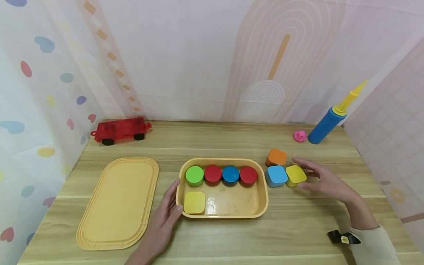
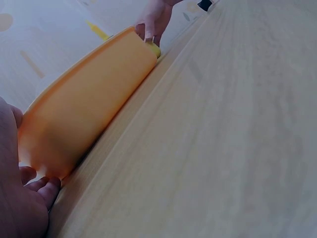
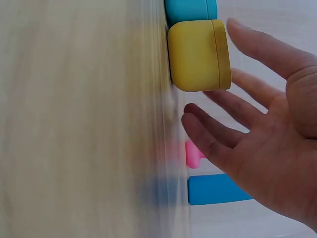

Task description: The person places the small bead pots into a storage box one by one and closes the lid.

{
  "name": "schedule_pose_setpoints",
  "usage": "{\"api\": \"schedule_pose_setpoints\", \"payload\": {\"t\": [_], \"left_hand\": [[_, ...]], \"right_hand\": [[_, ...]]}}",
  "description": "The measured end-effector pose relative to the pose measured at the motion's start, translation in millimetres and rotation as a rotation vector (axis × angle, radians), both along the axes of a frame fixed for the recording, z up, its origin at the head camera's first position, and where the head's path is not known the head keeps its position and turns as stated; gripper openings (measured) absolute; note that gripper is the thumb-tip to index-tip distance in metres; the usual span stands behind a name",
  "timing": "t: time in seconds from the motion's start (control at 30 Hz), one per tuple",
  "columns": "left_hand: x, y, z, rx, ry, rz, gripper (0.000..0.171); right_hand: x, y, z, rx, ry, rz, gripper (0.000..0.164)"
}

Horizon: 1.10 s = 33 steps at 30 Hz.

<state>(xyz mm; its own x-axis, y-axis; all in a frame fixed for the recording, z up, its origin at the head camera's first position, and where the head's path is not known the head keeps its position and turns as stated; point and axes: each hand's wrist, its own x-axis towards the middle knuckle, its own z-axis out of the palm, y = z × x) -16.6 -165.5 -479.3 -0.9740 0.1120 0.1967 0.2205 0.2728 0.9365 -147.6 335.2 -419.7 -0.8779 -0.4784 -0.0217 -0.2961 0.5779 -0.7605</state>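
A shallow yellow-orange plastic box (image 1: pixel 228 216) sits in the middle of the table. My left hand (image 1: pixel 165 217) holds its left end, with the thumb at the near corner. Along the box's far wall stand a green round block (image 1: pixel 194 175), a blue one (image 1: pixel 230 175) and two red ones (image 1: pixel 212 174); a yellow square block (image 1: pixel 194 202) lies in the near left corner. My right hand (image 1: pixel 326 182) is spread around another yellow square block (image 3: pixel 198 55) right of the box, thumb and fingers apart. Beside that block are a light blue block (image 1: pixel 276 175) and an orange block (image 1: pixel 276 157).
At the left lies a flat yellow lid (image 1: pixel 119 202). A red toy wagon (image 1: pixel 122 130) stands at the back left. Toward the back right are a small pink duck (image 1: pixel 300 135) and a blue hand pump (image 1: pixel 326 125) with a yellow nozzle. Patterned cloth (image 1: pixel 185 59) hangs behind the table.
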Motion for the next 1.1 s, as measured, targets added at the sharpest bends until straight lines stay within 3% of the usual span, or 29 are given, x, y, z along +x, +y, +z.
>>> {"api": "schedule_pose_setpoints", "payload": {"t": [0.27,0.6,1.1], "left_hand": [[0.1,0.1,0.0,0.001,-0.001,-0.001,0.066],[0.4,0.6,0.8,-0.002,-0.002,0.000,0.065],[0.5,0.4,0.5,-0.008,-0.001,0.001,0.065]], "right_hand": [[-1.2,1.7,-3.7,-0.016,-0.026,0.003,0.066],[-0.5,3.3,-2.5,0.049,-0.033,-0.065,0.057],[5.5,16.3,0.7,0.036,0.012,-0.149,0.050]]}}
